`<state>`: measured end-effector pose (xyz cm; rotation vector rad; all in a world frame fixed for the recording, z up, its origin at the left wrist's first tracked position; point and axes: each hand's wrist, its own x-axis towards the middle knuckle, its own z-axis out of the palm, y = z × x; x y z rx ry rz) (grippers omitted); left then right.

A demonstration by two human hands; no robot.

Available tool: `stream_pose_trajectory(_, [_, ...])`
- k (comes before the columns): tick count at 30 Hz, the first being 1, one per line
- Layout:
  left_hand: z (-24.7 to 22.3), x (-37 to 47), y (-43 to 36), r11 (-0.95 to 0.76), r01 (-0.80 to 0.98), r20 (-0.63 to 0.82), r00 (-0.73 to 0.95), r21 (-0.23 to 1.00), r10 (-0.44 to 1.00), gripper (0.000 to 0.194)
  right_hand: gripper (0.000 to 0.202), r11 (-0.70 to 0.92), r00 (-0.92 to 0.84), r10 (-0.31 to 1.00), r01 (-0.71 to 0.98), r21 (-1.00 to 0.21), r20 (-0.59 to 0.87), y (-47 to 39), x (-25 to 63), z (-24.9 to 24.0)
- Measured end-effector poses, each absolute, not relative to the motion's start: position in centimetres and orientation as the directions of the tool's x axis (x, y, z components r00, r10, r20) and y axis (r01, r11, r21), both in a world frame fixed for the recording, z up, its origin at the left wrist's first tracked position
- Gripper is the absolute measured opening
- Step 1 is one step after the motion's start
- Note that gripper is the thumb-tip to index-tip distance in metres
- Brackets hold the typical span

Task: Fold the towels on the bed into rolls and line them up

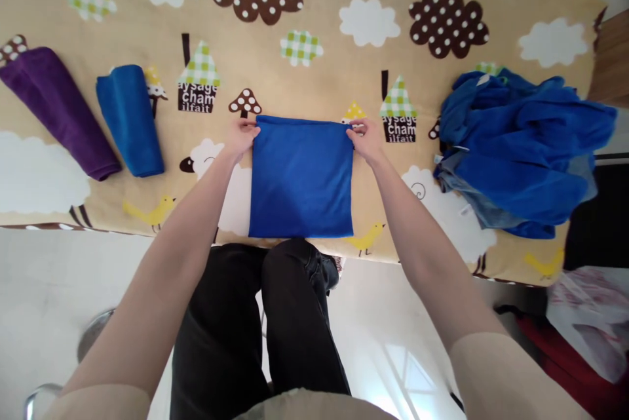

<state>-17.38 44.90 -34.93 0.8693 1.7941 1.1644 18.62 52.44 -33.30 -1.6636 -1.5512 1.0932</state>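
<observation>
A blue cloth point(302, 181) lies flat as a near-square in front of me, its near edge close to the table's front edge. Its far edge has a narrow fold or roll along it. My left hand point(242, 136) pinches the far left corner between thumb and fingers. At the far right corner, my right hand point(366, 138) grips the cloth the same way. Both forearms reach forward on either side of the cloth.
To the left lie a rolled purple cloth point(61, 112) and a shorter rolled blue cloth point(130, 122). A crumpled pile of blue cloths point(525, 151) sits at the right. The patterned table cover point(324, 86) spans the surface. A plastic bag point(590, 315) is at lower right.
</observation>
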Motion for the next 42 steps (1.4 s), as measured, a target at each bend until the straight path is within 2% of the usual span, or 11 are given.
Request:
stream_pose_trajectory(7, [-34.6, -18.5, 48.5, 0.481, 0.287, -0.293, -0.510, 0.828, 0.809, 0.007, 0.025, -0.117, -0.029, 0.987, 0.535, -0.837, -0.156, 53.8, 18.7, -33.7])
stream_pose_trajectory(11, [-35.0, -19.3, 49.2, 0.378, 0.349, -0.185, -0.477, 0.857, 0.859, 0.009, 0.023, -0.088, -0.060, 0.988, 0.535, -0.840, -0.142, 54.2, 18.8, -33.6])
stream_pose_trajectory(14, [-34.5, -19.6, 49.1, 0.309, 0.415, -0.160, -0.355, 0.855, 0.921, 0.015, 0.021, -0.059, -0.129, 0.979, 0.554, -0.830, -0.156, 54.9, 18.8, -33.5])
stream_pose_trajectory(20, [-31.5, -18.9, 49.0, 0.379, 0.659, -0.343, -0.192, 0.650, 0.920, 0.018, 0.028, -0.083, -0.163, 0.940, 0.742, -0.666, -0.299, 56.8, 19.0, -33.7])
stream_pose_trajectory(26, [-31.7, -19.2, 50.8, 0.348, 0.726, -0.216, -0.272, 0.593, 0.938, 0.016, 0.032, -0.056, -0.073, 0.979, 0.799, -0.598, -0.189, 58.4, 19.1, -34.3])
stream_pose_trajectory(28, [-31.9, -18.7, 50.8, 0.329, 0.713, -0.145, -0.308, 0.619, 0.940, 0.019, 0.036, 0.002, -0.048, 0.997, 0.812, -0.584, -0.063, 57.6, 18.0, -33.9])
stream_pose_trajectory(31, [-31.9, -16.1, 48.9, 0.223, 0.755, 0.043, -0.315, 0.616, 0.948, 0.032, 0.046, 0.124, -0.077, 0.990, 0.879, -0.461, 0.119, 54.2, 14.9, -33.0])
stream_pose_trajectory(34, [-32.5, -12.8, 45.8, 0.035, 0.845, 0.104, -0.107, 0.533, 0.989, 0.051, 0.056, 0.405, -0.383, 0.914, 0.848, -0.342, 0.132, 49.6, 12.1, -33.0])
stream_pose_trajectory(36, [-33.6, -11.7, 44.4, -0.065, 0.847, 0.057, 0.040, 0.528, 0.998, 0.060, 0.060, 0.546, -0.559, 0.826, 0.760, -0.354, 0.073, 47.8, 11.9, -33.8])
stream_pose_trajectory(38, [-34.8, -11.8, 44.0, -0.053, 0.832, 0.031, 0.043, 0.552, 0.999, 0.064, 0.063, 0.520, -0.545, 0.837, 0.764, -0.382, 0.049, 47.9, 13.0, -34.7])
stream_pose_trajectory(42, [-35.9, -12.8, 44.6, 0.054, 0.829, 0.035, -0.089, 0.557, 0.995, 0.066, 0.063, 0.285, -0.286, 0.957, 0.888, -0.359, 0.052, 50.2, 15.0, -34.8])
